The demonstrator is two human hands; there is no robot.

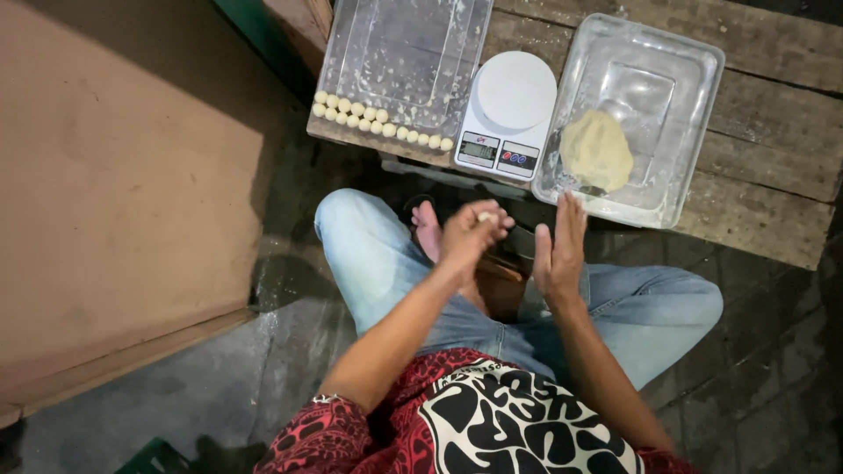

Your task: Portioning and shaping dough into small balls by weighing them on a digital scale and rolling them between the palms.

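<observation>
Down on the floor, cross-legged at a low wooden table, the person had the left hand curled around a small bit of dough, pinched at the fingertips. The right hand was open and flat, palm turned toward the left, holding nothing, just beside it at about 3 o'clock.

Up at 11 o'clock from the hands sat a clear plastic tray dusted with flour, with two neat rows of little dough balls lined along its near edge. Most of that tray was bare, so I'd say plenty of room was left to fill. At 12 o'clock was a white kitchen scale, nothing on its platform. At 1 o'clock, a second clear tray held a fair-sized lump of dough with a scraper of some sort near it, hard to tell.

So, judging roughly: a couple of rows done, one piece in hand, and a good chunk of dough not yet portioned.
</observation>
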